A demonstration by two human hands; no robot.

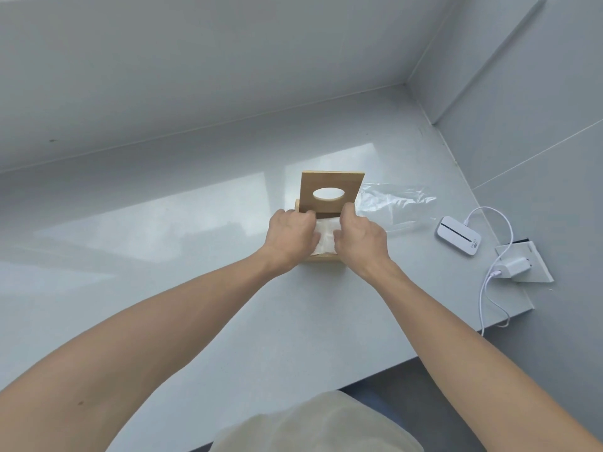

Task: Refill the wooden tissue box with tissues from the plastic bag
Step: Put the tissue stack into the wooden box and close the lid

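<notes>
The wooden tissue box [321, 258] stands on the grey counter with its lid [331, 187] raised upright at the back; an oval hole shows in the lid. White tissues [326, 235] lie inside the open box. My left hand [290, 236] grips the stack's left side and my right hand [360, 238] grips its right side, both pressing down over the box. The clear plastic bag [396, 203] lies flat and crumpled on the counter just right of the box, apart from both hands.
The grey counter [195, 272] meets walls at the back and right. A white pocket device [457, 235] with a cable lies at the right, next to a white charger [515, 266] in a wall socket plate. The counter's front edge runs below my forearms.
</notes>
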